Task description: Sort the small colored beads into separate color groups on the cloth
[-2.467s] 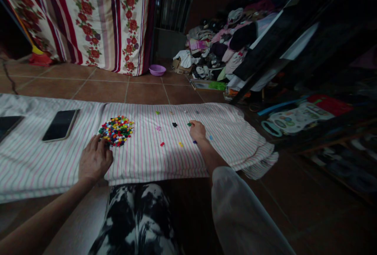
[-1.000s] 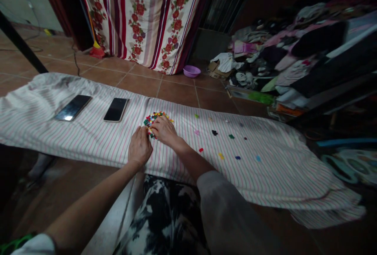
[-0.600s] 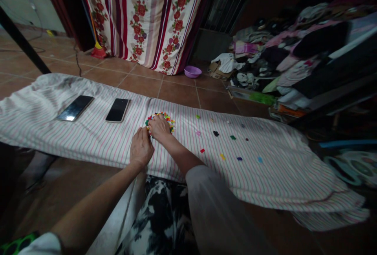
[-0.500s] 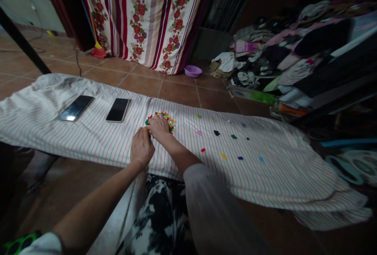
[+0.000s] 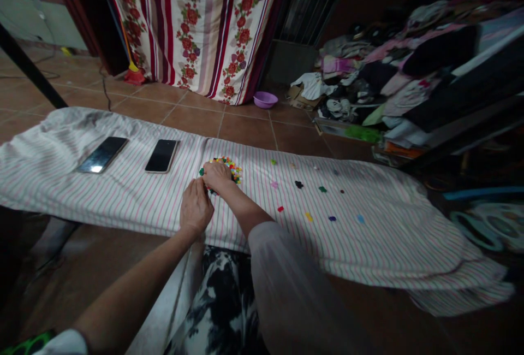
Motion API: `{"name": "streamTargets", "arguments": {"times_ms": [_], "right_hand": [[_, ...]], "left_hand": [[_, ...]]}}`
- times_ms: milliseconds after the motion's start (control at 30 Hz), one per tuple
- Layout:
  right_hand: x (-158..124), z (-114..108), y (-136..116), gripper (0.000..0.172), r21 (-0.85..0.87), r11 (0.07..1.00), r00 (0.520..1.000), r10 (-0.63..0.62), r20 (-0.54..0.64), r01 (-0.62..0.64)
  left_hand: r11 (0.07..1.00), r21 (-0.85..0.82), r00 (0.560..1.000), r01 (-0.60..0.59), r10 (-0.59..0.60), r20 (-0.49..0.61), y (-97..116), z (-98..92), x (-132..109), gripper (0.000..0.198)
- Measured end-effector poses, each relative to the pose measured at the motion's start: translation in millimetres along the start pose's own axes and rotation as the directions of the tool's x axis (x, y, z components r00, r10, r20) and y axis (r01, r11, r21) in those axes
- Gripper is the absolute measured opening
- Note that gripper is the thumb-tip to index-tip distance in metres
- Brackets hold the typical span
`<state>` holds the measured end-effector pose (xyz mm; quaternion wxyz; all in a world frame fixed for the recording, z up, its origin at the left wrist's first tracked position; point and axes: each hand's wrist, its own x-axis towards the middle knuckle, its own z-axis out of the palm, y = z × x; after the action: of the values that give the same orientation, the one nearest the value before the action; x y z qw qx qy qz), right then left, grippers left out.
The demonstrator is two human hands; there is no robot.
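A heap of small coloured plastic pieces [image 5: 236,173] lies mid-cloth, in green, yellow, red, orange and other colours. Over it is my right hand [image 5: 218,175], its fingers curled down and closed; whatever they hold is hidden beneath. My left hand [image 5: 196,206] rests at the heap's near left edge, fingers together and bent, tips close to the right fingertips. I cannot make out anything in it. To the right, small groups sorted by colour lie spaced in rows, among them black pieces [image 5: 299,184], yellow pieces [image 5: 308,217], a red group [image 5: 280,209] and light blue pieces [image 5: 360,219].
Left of the heap, two phones lie on the striped cloth [image 5: 135,202]: one dark phone [image 5: 103,154] and another with a pale edge [image 5: 161,156]. Beyond the table are a purple basin [image 5: 265,100], a floral curtain [image 5: 213,27] and piled clothes [image 5: 385,65].
My right hand has shifted slightly left over the heap, toward the left fingertips. My left hand stays in about the same place. The view has moved a little.
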<state>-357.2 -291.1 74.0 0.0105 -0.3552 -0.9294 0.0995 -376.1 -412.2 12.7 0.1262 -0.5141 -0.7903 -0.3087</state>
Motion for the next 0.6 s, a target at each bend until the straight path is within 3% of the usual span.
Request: {"name": "streamTargets", "arguments": {"times_ms": [133, 267, 600], "right_hand": [[-12, -8, 5, 0.025, 0.081, 0.997, 0.998, 0.020, -0.064, -0.015], [-20, -8, 11, 0.022, 0.205, 0.977, 0.993, -0.030, -0.117, 0.054], [-56, -3, 43, 0.011, 0.376, 0.908, 0.962, -0.089, -0.259, 0.186]], "left_hand": [[1.000, 0.029, 1.000, 0.004, -0.004, 0.024, -1, 1.9, 0, 0.039], [0.999, 0.044, 0.997, -0.016, 0.013, 0.076, -1, 1.6, -1, 0.040], [0.991, 0.078, 0.993, -0.106, 0.101, 0.058, -6, -1.9, 0, 0.035]]}}
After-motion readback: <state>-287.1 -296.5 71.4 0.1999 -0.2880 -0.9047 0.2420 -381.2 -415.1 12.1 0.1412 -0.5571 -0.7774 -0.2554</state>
